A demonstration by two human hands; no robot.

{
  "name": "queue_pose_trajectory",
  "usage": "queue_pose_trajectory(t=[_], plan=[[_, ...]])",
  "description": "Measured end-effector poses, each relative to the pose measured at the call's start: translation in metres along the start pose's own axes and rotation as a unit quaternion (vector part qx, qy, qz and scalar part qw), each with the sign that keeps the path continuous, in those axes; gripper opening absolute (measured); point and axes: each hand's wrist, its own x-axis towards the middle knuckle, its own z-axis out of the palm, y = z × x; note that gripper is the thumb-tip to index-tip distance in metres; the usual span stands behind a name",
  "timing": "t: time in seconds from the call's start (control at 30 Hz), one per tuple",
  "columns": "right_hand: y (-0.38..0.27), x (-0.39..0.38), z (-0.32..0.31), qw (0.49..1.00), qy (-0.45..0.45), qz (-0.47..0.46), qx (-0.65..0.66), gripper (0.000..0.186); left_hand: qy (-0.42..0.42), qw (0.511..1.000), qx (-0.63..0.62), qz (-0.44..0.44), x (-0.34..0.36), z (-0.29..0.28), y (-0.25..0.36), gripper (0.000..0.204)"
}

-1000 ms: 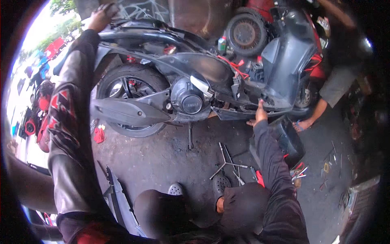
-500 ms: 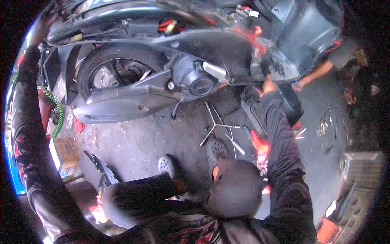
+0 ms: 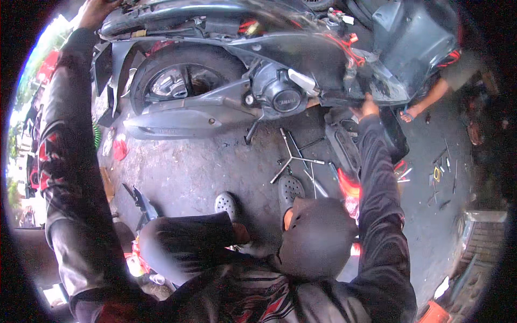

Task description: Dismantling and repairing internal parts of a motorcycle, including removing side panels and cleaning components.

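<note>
A dark scooter (image 3: 280, 48) stands sideways in front of me, with its rear wheel (image 3: 210, 59) at left and front shield (image 3: 409, 32) at right. My left hand (image 3: 97, 13) is at the tail, fingers curled over it, partly cut off by the upper edge. My right hand (image 3: 368, 107) grips the lower edge of the floorboard panel (image 3: 390, 91). Red wiring (image 3: 350, 48) shows above it. A black plastic part (image 3: 344, 140) lies on the floor under that hand. The engine cover (image 3: 269, 86) sits between my hands.
Wrenches (image 3: 291, 160) lie near my feet, small tools (image 3: 444, 161) at right. A loose panel (image 3: 140, 202) and red cloth (image 3: 119, 148) lie left. Another person's bare leg and sandalled foot (image 3: 425, 99) are beside the front. A metal grate (image 3: 479, 242) is lower right.
The scooter and floor have shifted up in the picture as my view tilted, showing more of my lap. Both hands stay at the tail and floorboard.
</note>
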Motion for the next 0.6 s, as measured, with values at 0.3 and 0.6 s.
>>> queue_pose_trajectory(t=[0.3, 0.6], plan=[[0.000, -0.012, 0.002, 0.999, 0.013, 0.002, -0.037, 0.060, -0.042, 0.999, -0.005, -0.008, -0.008, -0.023, -0.006, 0.055], [0.086, -0.059, -0.072, 0.678, 0.062, -0.302, -0.667, 0.078, -0.062, 0.997, 0.020, -0.040, 0.004, -0.032, 0.001, 0.054]])
